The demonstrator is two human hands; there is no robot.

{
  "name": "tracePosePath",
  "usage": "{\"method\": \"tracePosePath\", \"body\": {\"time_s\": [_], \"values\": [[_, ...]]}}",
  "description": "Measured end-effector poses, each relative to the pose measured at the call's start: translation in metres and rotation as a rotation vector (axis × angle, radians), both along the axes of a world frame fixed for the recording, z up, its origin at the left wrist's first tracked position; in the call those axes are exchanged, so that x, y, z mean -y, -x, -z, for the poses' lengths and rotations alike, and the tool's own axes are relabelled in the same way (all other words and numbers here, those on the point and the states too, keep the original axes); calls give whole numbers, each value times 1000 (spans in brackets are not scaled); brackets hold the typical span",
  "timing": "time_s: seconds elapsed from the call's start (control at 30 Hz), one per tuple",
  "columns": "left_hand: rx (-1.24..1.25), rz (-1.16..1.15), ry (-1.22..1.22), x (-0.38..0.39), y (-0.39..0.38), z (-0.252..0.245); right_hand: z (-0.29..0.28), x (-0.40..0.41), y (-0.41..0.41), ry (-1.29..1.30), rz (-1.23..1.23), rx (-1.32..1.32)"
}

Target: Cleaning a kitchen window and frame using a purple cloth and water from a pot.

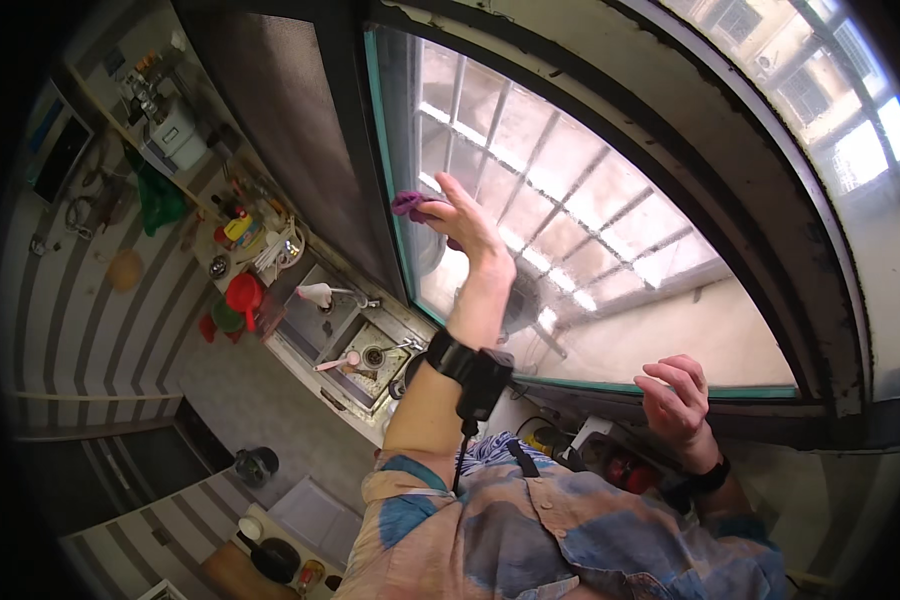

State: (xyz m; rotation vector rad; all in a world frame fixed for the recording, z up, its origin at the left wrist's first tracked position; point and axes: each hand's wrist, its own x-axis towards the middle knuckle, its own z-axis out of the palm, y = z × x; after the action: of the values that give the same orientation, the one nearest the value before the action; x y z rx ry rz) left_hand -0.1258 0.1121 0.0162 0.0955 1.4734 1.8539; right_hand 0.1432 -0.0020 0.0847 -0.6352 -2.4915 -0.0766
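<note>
My left hand [465, 225] is raised at the window, holding a purple cloth [412, 204] at the left side of the glass pane [585, 247]. Part of the cloth is hidden behind the hand. A black device is strapped to that wrist, with a cable running down. My right hand [675, 397] is by the lower right part of the window frame [750, 391], fingers loosely bent and apart, with nothing seen in it. Whether it touches the frame I cannot tell. Bars show beyond the glass.
Left of me is a counter with a double sink [371, 360], a faucet, a pink-handled ladle [337, 363] and a red dipper [244, 292]. A dark mesh screen [277, 97] adjoins the window. A frying pan [276, 559] lies at the lower left. Various items stand below the window.
</note>
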Motion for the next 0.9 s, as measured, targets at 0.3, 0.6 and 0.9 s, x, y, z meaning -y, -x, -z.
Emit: {"method": "tracePosePath", "body": {"time_s": [0.3,0.6,0.9], "values": [[-353,126,-272,45,-87,-40,-6,-1,-12,13,-22,83],[-137,53,-198,9,5,-74,-7,-1,-8,35,-56,57],[-608,235,-417,71,-109,-70,-4,-5,-11,11,-57,58]]}}
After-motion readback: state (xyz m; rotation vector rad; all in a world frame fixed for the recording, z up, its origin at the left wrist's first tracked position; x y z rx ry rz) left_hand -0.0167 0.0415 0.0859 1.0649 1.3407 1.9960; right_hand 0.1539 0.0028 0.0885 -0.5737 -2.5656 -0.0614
